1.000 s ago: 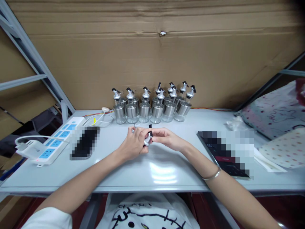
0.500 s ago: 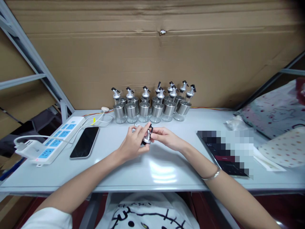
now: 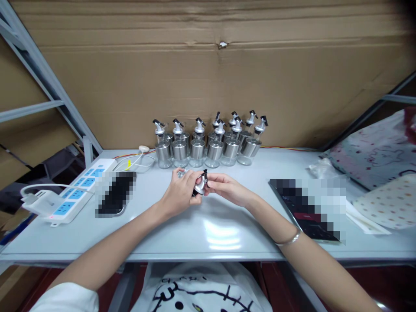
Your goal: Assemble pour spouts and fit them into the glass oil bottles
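Near the middle of the grey-white table (image 3: 156, 236), my left hand (image 3: 182, 190) is wrapped round a silver and black pourer top (image 3: 200, 185). Beside it, my right hand (image 3: 227, 188) pinches the black lever part of the same top with its fingertips. A bit of clear material shows at the left fingers, too small to make out. Behind my hands stand several glass bottles with steel sleeves (image 3: 197, 149), many with silver pourer tops and black levers. The front right bottle (image 3: 250, 149) appears tilted.
On the left are a white power strip (image 3: 76, 190) with a plugged charger (image 3: 45, 203) and a blurred phone (image 3: 116, 193). A pixelated dark tablet (image 3: 302, 210) lies right, near crumpled plastic (image 3: 321, 169) and a dotted cloth (image 3: 390, 201). Cardboard (image 3: 182, 78) stands behind.
The pourer top in my hands has tilted and shifted slightly left. My left fingers have moved a little over it, and my right fingers stay at its lever.
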Tool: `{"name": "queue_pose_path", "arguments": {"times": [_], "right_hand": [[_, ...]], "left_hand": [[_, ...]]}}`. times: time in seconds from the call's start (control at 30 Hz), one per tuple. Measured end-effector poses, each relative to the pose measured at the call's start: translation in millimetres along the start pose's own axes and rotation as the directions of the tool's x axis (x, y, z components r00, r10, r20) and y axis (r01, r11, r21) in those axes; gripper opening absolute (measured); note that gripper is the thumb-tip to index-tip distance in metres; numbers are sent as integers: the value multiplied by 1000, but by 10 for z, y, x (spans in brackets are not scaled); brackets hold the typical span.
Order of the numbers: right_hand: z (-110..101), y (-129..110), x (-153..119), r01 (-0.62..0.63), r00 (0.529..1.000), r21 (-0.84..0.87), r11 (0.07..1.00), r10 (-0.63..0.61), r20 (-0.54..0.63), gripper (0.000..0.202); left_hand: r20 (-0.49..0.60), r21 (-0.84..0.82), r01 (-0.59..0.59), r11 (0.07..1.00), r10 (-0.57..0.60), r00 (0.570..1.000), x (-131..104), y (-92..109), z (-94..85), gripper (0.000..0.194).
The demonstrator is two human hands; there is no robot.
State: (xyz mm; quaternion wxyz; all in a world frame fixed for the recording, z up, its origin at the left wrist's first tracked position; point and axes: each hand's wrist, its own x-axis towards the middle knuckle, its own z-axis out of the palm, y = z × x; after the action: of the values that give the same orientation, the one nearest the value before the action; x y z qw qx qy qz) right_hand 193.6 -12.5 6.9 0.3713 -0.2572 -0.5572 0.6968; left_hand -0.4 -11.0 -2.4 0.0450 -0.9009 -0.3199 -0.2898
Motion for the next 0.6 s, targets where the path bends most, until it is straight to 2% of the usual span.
{"name": "queue_pose_path", "arguments": {"times": [0.23,0.37,0.5,0.6], "right_hand": [[37,0,14,3,998,129,992,5,-62,26],[27,-22,32,7,997,212,977,9,-77,25],[26,-27,37,30,992,204,978,-5,-126,25],[39,-23,34,60,987,195,979,-29,-159,25]], "left_hand": [[-153,-5,-98,995,96,984,-12,8,0,46],[-235,-32,-48,998,40,971,-14,16,-22,35],[-277,-85,7,996,-30,961,-1,-6,-48,19],[-303,-120,3,993,-39,952,8,-31,-61,13]]}}
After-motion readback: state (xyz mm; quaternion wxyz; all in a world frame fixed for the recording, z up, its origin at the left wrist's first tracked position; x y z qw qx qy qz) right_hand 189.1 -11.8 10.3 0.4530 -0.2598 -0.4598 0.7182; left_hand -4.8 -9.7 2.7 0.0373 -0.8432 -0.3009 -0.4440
